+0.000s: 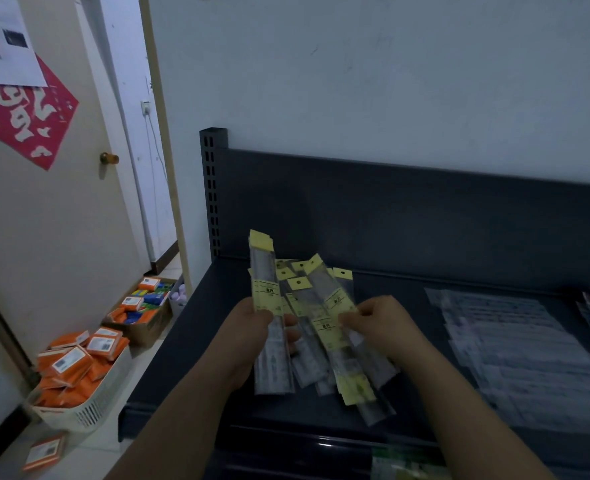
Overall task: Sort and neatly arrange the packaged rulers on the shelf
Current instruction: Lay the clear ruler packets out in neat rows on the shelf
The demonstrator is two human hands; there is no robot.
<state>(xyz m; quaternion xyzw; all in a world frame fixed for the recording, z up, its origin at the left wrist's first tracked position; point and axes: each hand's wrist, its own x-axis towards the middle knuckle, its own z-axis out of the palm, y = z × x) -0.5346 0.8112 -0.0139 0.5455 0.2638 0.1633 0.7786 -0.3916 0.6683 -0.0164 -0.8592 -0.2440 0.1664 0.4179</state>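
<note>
- Yellow header cards are doing all the work here. The packaged rulers [307,362] are lying fanned out in a messy heap on the dark metal shelf [200,358], headers mostly pointing toward the back panel.
- The left hand [248,327] is gripping a squared-up bundle [264,268] of them, fingers curled round its middle, and is holding it tilted up over the left side of the heap.
- The right hand [380,323] is pinching one ruler pack [335,303] near its label, between thumb and fingertips. The hands are apart, with the heap between them.
- My read: this is mid-sort, with packs going onto the bundle one at a time. Plenty are lying loose, so I'd guess it's not even halfway.
- To do it well, I'd be lifting the pinched pack clear rather than dragging it. The sleeves look slippery and they're overlapping, so neighbours could be sliding along with it.
- I'd be matching the punched-hole end to the bundle's headers before letting go. At least one pack seems to be lying with its yellow end toward the front edge, so that one's needing a flip.
- A thin stack gripped at the middle could be splaying at the ends, so I'd be tapping it square now and then.
- Clear packets [515,341] are sitting to the right, so the finished stack is probably best going on the left.
</note>
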